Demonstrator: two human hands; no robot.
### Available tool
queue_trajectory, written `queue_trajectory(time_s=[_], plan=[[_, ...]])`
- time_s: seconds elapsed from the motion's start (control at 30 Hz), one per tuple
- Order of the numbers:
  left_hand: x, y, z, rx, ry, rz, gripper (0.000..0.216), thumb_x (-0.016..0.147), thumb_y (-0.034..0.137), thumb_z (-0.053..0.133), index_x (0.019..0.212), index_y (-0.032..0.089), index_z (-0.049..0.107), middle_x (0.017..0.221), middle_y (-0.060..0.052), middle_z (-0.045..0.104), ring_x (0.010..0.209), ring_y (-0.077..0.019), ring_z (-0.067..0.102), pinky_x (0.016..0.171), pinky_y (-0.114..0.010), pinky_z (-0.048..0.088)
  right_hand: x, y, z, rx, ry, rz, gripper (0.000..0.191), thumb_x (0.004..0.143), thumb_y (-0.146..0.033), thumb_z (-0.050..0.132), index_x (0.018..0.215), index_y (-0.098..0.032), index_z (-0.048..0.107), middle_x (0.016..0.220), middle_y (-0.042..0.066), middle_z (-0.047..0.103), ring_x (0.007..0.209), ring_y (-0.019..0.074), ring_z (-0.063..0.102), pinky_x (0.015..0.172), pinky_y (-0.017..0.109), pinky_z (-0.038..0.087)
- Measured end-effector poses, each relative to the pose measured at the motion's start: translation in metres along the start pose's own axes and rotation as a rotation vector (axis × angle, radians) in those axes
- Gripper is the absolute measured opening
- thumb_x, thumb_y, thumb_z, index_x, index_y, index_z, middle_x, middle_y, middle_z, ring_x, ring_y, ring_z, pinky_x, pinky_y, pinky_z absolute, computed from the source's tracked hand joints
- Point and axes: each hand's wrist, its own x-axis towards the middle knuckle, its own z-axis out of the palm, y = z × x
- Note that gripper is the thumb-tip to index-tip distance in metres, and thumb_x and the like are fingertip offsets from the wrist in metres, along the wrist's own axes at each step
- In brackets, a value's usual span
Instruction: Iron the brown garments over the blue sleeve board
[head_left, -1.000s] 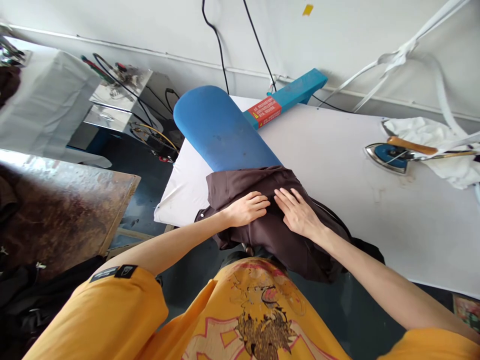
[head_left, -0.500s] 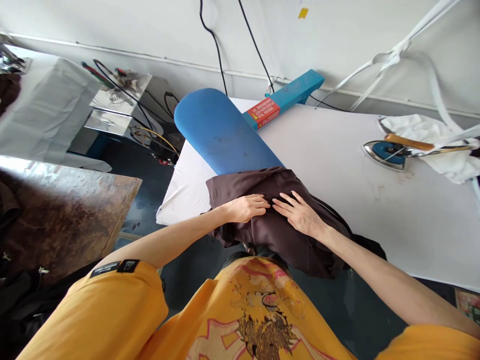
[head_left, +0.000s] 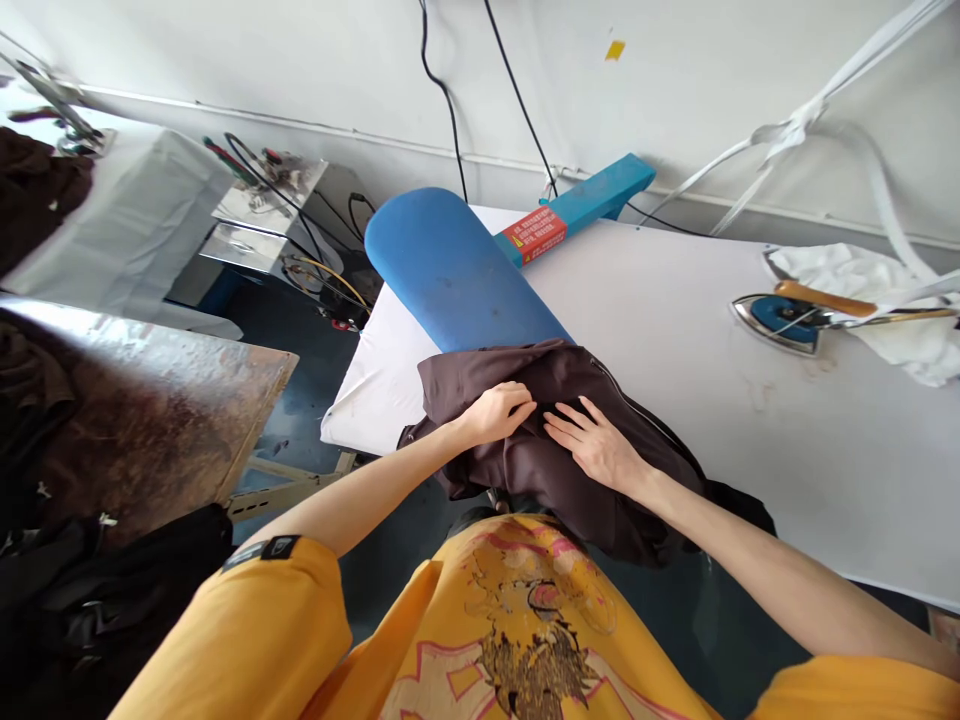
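Observation:
A dark brown garment (head_left: 547, 490) with a zip along its right side is draped over the near end of a blue padded pressing board (head_left: 465, 270). My left hand (head_left: 499, 412) is closed, thumb and fingers pinching the cloth near the middle of the garment. Just to its right, my right hand (head_left: 600, 448) lies on the same cloth with its fingers stretched out and apart. The garment's lower part hangs over the table edge towards my body. Cloth under both palms is hidden.
An iron (head_left: 784, 318) with a wooden handle sits at the right of the white-covered table (head_left: 675, 290), beside a white cloth (head_left: 847, 275). A blue arm (head_left: 600, 195) with a red label stands behind the board. At left are a worn brown table (head_left: 165, 400) and dark clothes (head_left: 150, 590).
The camera view has shifted slightly, bringing more of the left side into sight. My left fingers are more bent and raised over the cloth; my right hand stays flat on it.

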Motion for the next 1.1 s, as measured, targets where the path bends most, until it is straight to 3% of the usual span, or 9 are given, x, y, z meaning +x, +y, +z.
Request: queue_trajectory(time_s=[0.07,0.17,0.3,0.43,0.63,0.87,1.0,1.1], plan=[[0.009,0.011,0.011,0.107,0.071,-0.192,0.019,0.102,0.026,0.049,0.092,0.017,0.062,0.092,-0.008,0.066,0.087,-0.021,0.063,0.085,-0.038,0.055,-0.001,-0.004,0.0,0.006,0.013,-0.003,0.058,0.092,-0.005,0.047,0.149,-0.013,0.053,0.156,0.009,0.051,0.147,0.0311,0.044,0.123,0.06,0.033],[0.016,0.025,0.026,0.257,0.151,-0.311,0.018,0.097,0.029,0.06,0.108,0.015,0.063,0.111,-0.012,0.065,0.103,-0.0271,0.061,0.094,-0.046,0.051,-0.002,-0.008,0.002,0.025,0.039,0.0,0.058,0.09,-0.004,0.049,0.147,-0.012,0.056,0.153,0.011,0.054,0.143,0.0303,0.049,0.121,0.055,0.038],[0.01,0.03,0.036,0.297,0.192,-0.267,0.036,0.098,0.031,0.058,0.133,0.018,0.058,0.144,-0.013,0.056,0.134,-0.03,0.05,0.113,-0.05,0.041,-0.004,-0.012,0.004,0.057,0.049,0.01,0.058,0.088,-0.005,0.049,0.145,-0.011,0.058,0.152,0.011,0.055,0.142,0.0288,0.049,0.121,0.051,0.039],[-0.002,0.025,0.037,0.34,0.112,-0.223,0.05,0.103,0.034,0.047,0.151,0.019,0.046,0.162,-0.013,0.042,0.153,-0.03,0.032,0.122,-0.055,0.03,-0.007,-0.015,0.003,0.096,0.047,0.01,0.059,0.089,-0.006,0.047,0.146,-0.014,0.057,0.154,0.01,0.054,0.144,0.0267,0.048,0.122,0.05,0.039],[-0.006,0.022,0.032,0.303,0.044,-0.25,0.062,0.101,0.043,0.052,0.158,0.022,0.04,0.167,-0.01,0.035,0.157,-0.0317,0.026,0.123,-0.056,0.03,-0.009,-0.016,-0.002,0.181,0.043,0.019,0.063,0.088,-0.007,0.047,0.15,-0.016,0.054,0.154,0.009,0.053,0.143,0.0262,0.05,0.121,0.051,0.04],[0.0,0.033,0.045,0.265,0.196,-0.406,0.048,0.104,0.038,0.047,0.15,0.029,0.051,0.164,-0.008,0.041,0.152,-0.0346,0.033,0.118,-0.064,0.032,-0.012,-0.018,-0.002,0.223,0.049,0.057,0.065,0.087,-0.007,0.048,0.151,-0.017,0.054,0.154,0.008,0.053,0.144,0.0266,0.047,0.122,0.052,0.038],[-0.002,0.034,0.045,0.28,0.134,-0.389,0.055,0.1,0.041,0.053,0.153,0.027,0.047,0.168,-0.01,0.034,0.154,-0.0376,0.029,0.118,-0.066,0.032,-0.009,-0.024,-0.003,0.23,0.021,0.057,0.062,0.087,-0.008,0.049,0.148,-0.015,0.056,0.156,0.009,0.052,0.147,0.0282,0.045,0.123,0.053,0.037],[-0.004,0.032,0.041,0.292,0.102,-0.388,0.059,0.099,0.043,0.056,0.155,0.027,0.045,0.168,-0.011,0.032,0.154,-0.039,0.028,0.118,-0.066,0.031,-0.008,-0.018,-0.02,0.287,0.042,-0.001,0.054,0.09,-0.008,0.048,0.141,-0.018,0.062,0.15,0.008,0.058,0.142,0.0256,0.05,0.121,0.051,0.041]])
